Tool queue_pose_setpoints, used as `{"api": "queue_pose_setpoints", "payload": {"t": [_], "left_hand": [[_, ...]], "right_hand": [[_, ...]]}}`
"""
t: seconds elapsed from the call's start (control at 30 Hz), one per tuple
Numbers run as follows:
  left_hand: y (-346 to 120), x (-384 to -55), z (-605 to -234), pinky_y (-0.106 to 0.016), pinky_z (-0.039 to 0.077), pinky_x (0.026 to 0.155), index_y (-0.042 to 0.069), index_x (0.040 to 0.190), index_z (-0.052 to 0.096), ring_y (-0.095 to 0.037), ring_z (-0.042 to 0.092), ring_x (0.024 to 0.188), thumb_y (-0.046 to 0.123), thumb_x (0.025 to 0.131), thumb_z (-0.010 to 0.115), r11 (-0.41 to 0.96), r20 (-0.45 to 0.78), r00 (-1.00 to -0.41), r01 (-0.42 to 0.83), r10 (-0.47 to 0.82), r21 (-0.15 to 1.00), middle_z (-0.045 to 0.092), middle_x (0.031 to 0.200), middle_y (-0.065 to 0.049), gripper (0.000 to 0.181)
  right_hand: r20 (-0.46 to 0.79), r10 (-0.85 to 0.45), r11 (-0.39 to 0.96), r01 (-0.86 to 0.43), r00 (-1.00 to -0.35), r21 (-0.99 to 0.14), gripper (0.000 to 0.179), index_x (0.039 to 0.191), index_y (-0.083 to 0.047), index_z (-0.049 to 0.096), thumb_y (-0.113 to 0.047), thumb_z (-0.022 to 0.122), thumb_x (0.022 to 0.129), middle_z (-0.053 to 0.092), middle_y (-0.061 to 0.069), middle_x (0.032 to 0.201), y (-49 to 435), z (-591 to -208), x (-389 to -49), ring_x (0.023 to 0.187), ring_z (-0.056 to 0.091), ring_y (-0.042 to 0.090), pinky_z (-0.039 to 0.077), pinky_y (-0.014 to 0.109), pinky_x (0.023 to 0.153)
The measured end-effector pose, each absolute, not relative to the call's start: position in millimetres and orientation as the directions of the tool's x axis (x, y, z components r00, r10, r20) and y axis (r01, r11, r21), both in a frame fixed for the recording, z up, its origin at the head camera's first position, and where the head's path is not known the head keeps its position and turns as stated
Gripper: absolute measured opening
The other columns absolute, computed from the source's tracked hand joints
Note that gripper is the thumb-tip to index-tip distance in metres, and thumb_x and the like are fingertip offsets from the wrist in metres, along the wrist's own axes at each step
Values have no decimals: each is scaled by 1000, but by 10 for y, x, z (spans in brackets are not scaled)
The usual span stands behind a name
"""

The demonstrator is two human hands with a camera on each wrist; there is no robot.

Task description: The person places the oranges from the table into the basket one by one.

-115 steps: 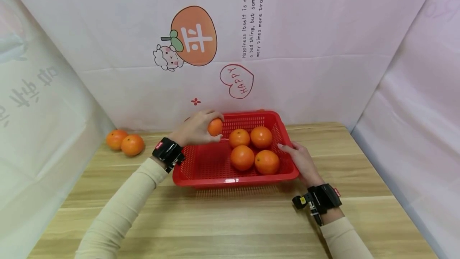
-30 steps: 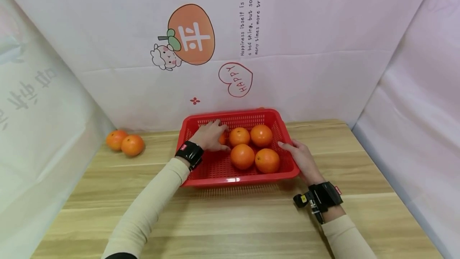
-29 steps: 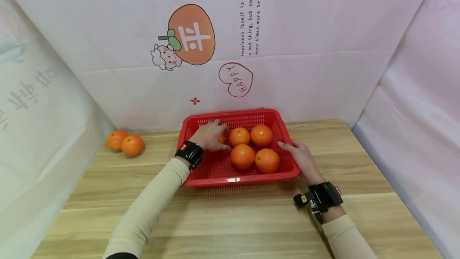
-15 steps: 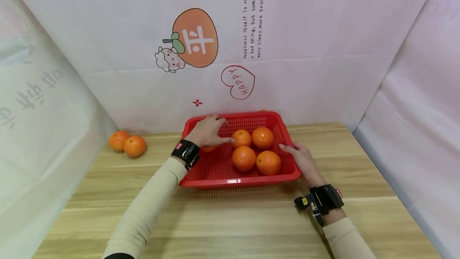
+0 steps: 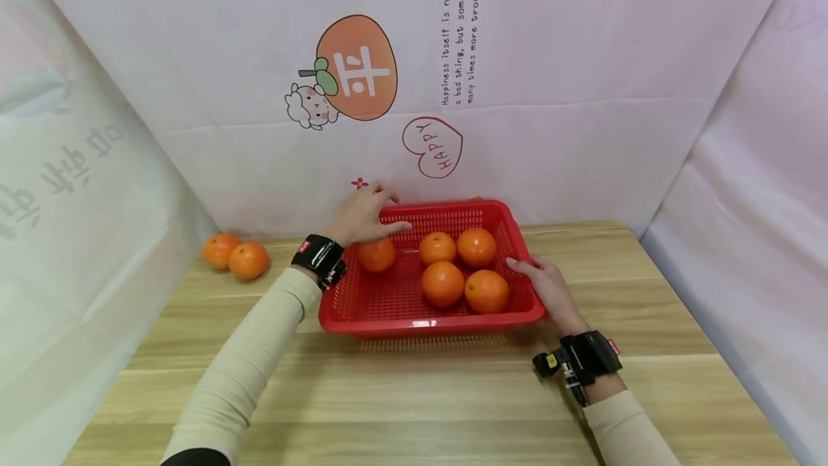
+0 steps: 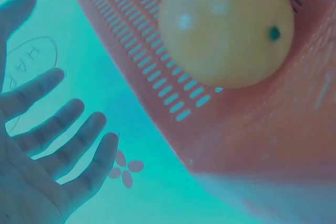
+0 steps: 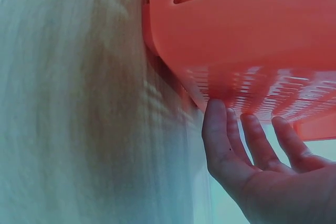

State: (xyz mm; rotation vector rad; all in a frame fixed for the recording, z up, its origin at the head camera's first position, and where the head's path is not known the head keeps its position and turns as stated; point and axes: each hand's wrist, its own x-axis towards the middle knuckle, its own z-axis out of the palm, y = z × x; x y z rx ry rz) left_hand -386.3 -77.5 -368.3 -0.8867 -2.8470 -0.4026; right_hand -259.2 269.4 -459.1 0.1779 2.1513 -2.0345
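A red plastic basket stands at the back of the table, with oranges inside. One orange lies alone in its back-left corner. Several others, such as the orange, sit grouped towards the right half. Over the back-left rim hovers my left hand, thumb spread and holding nothing; the left wrist view shows its loosely bent fingers apart from the orange. My right hand grips the basket's right side, thumb on the rim. In the right wrist view, its fingertips press the outer wall.
Two more oranges, a rear one and a nearer one, touch each other on the wooden table, left of the basket. A white printed cloth hangs close behind the basket, and cloth walls flank the table.
My left hand lowered an orange into the basket's back-left part, let it go, then rose back and left off it. My right hand stays on the basket's right side.
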Motion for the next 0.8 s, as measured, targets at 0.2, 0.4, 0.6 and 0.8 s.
{"api": "queue_pose_setpoints", "payload": {"t": [0.2, 0.4, 0.6, 0.8], "left_hand": [[-893, -3913, -3619, -51, 53, 106, 9, 130, 65, -34, 56, 126, 50, 96, 72, 815, 220, -843, 534, 491, 226, 57, 138, -16, 53], [-1093, -3985, -3569, -56, 55, 100, 7, 132, 65, -38, 55, 126, 38, 98, 70, 847, 223, -880, 468, 419, 251, 54, 142, -20, 47], [-1401, -4168, -3561, -60, 54, 100, 7, 129, 66, -42, 52, 130, 36, 96, 71, 895, 277, -911, 375, 307, 242, 51, 147, -22, 44], [-1865, -4231, -3639, -63, 55, 97, 5, 123, 66, -44, 55, 122, 41, 98, 69, 937, 274, -923, 317, 270, 146, 56, 138, -25, 44]], "right_hand": [[-212, -33, 58, 209, -977, -976, 73, 162, -12, 37, -51, 59, 104, 50, 22, 158, 2711, -4600, -2595, 107, 71, 5, 62, 32, 95], [-206, -44, 64, 203, -977, -977, 73, 162, -12, 38, -51, 59, 104, 50, 22, 157, 2720, -4608, -2594, 107, 71, 6, 62, 32, 95], [-211, -49, 59, 209, -976, -976, 72, 161, -12, 38, -51, 59, 104, 50, 21, 157, 2745, -4587, -2587, 108, 71, 6, 62, 31, 95], [-217, -59, 65, 213, -974, -975, 74, 162, -12, 37, -52, 59, 104, 50, 21, 157, 2767, -4585, -2595, 108, 70, 6, 61, 32, 95]]}}
